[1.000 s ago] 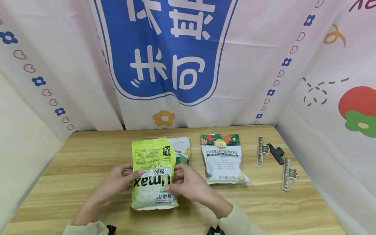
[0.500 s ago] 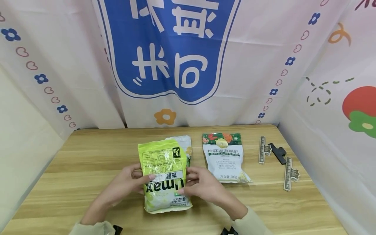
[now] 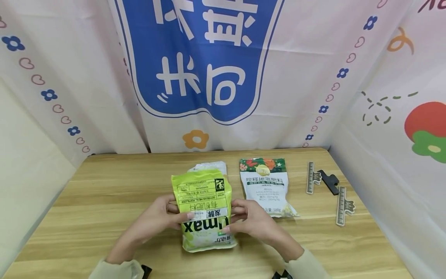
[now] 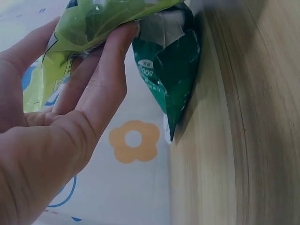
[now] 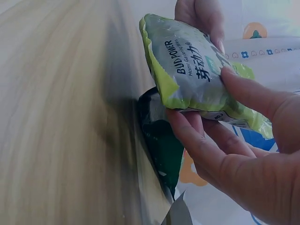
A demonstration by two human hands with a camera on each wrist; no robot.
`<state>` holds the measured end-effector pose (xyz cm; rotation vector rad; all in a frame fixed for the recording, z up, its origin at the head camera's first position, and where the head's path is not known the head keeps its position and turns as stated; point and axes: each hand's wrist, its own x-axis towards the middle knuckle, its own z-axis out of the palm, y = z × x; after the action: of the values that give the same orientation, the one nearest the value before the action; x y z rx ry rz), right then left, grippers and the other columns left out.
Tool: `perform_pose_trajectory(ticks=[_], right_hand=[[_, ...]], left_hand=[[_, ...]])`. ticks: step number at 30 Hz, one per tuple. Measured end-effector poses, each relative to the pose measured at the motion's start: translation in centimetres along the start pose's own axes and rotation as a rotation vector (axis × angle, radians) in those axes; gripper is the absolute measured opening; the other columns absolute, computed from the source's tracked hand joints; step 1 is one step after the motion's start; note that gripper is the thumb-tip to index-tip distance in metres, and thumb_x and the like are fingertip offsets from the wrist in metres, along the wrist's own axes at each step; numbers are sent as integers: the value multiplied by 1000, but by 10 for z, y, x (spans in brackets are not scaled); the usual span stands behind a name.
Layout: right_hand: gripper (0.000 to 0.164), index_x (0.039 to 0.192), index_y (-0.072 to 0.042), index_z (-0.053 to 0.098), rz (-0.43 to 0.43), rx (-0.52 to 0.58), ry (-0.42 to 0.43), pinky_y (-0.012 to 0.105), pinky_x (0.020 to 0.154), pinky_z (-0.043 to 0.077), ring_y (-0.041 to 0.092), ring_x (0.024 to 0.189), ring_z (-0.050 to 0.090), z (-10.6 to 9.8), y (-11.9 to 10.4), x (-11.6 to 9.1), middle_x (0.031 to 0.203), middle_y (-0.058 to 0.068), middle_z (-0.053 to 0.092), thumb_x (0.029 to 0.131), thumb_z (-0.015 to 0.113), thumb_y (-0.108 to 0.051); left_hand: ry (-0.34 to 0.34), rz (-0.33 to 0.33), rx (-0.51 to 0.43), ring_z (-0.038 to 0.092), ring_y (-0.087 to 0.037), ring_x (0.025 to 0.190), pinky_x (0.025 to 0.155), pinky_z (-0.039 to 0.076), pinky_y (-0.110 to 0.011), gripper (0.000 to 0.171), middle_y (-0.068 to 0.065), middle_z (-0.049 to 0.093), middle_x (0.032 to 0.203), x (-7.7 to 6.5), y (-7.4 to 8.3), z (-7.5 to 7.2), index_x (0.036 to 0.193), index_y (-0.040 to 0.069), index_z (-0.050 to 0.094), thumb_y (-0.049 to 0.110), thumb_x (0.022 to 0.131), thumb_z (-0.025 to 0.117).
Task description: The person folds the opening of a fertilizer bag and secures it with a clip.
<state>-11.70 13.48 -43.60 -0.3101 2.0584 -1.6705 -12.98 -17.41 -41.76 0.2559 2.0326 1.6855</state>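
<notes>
Both hands hold a lime-green and white fertilizer bag (image 3: pixel 203 193), its printing upside down in the head view. My left hand (image 3: pixel 156 219) grips its left side, thumb on the front and fingers behind. On the right side, my right hand (image 3: pixel 256 223) holds it the same way. The wrist views show the fertilizer bag raised off the table, with the fingers of the left hand (image 4: pixel 79 112) and right hand (image 5: pixel 234 145) under it. Behind it stands a white and green bag (image 3: pixel 213 166), mostly hidden in the head view; its dark green side (image 4: pixel 173 70) shows in the left wrist view.
A white fertilizer bag (image 3: pixel 266 190) with a green floral top lies to the right on the wooden table (image 3: pixel 87 205). Beyond it are two ruler-patterned clips (image 3: pixel 309 178) and a black clip (image 3: pixel 329 182). A printed cloth (image 3: pixel 278 97) hangs along the back edge.
Both hands have carried the lime-green bag to the right, and it now tilts slightly. It covers more of the bag behind it. The other bag and the clips stay put.
</notes>
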Motion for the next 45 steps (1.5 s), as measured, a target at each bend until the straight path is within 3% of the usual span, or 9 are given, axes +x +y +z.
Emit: perform_pose_trajectory(ticks=[5, 13, 16, 21, 26, 31, 33, 38, 45], right_hand=[[88, 153, 7, 45, 31, -11, 37, 41, 101, 59, 25, 112, 73, -3, 5, -3, 134, 21, 71, 80, 92, -12], [75, 144, 0, 57, 27, -58, 49, 49, 108, 54, 24, 116, 72, -6, 10, -6, 129, 14, 75, 79, 92, -13], [68, 139, -5, 62, 11, -58, 34, 45, 108, 55, 23, 113, 74, -6, 11, -7, 125, 12, 77, 79, 92, -13], [64, 136, -10, 66, 4, -42, 13, 25, 92, 56, 18, 97, 76, -6, 13, -9, 109, 7, 82, 78, 92, -11], [52, 125, -10, 70, 1, -65, 31, 22, 72, 51, 14, 81, 67, -8, 13, -11, 89, 3, 77, 77, 92, -11], [60, 134, -8, 67, -15, -29, 6, 25, 85, 61, 22, 96, 78, -8, 11, -11, 115, 13, 80, 79, 88, -2], [60, 134, -7, 67, -35, -63, 0, 26, 90, 61, 23, 100, 77, -8, 9, -11, 120, 14, 78, 78, 88, -2], [55, 127, -9, 70, -73, -159, -6, 23, 86, 60, 21, 99, 72, -8, 6, -10, 115, 10, 77, 76, 91, -5], [53, 124, -13, 74, -74, -157, 8, 24, 83, 62, 20, 95, 74, -8, 7, -11, 108, 8, 78, 75, 92, -5]], left_hand=[[3, -22, 4, 77, -29, 96, 82, 65, -42, 67, -18, 77, 110, 2, -1, 6, 140, -8, 53, 22, 90, 85], [-4, 2, 50, 77, -27, 95, 81, 65, -36, 66, -16, 79, 108, 4, 0, 12, 140, -4, 57, 19, 86, 88], [-11, 23, 96, 77, -25, 93, 81, 64, -34, 62, -13, 80, 106, 3, 1, 14, 136, -1, 61, 20, 84, 89], [-18, 64, 166, 78, -24, 91, 80, 63, -31, 58, -11, 81, 104, 1, 4, 17, 131, 1, 65, 20, 83, 90], [-15, 93, 232, 77, -23, 90, 78, 62, -28, 52, -9, 81, 103, -2, 7, 21, 126, 3, 69, 22, 82, 91], [-8, 131, 345, 76, -16, 87, 75, 61, -26, 45, -1, 82, 102, -5, 10, 24, 121, 11, 73, 28, 83, 91], [-20, 140, 375, 75, -14, 86, 75, 61, -26, 44, 2, 82, 103, -6, 10, 24, 122, 15, 74, 29, 83, 90], [-55, 145, 389, 75, -11, 87, 76, 62, -26, 45, 4, 81, 106, -8, 8, 25, 125, 21, 74, 26, 84, 90], [-52, 176, 434, 75, -8, 90, 79, 61, -24, 50, 4, 81, 110, -8, 8, 25, 131, 21, 71, 27, 85, 89]])
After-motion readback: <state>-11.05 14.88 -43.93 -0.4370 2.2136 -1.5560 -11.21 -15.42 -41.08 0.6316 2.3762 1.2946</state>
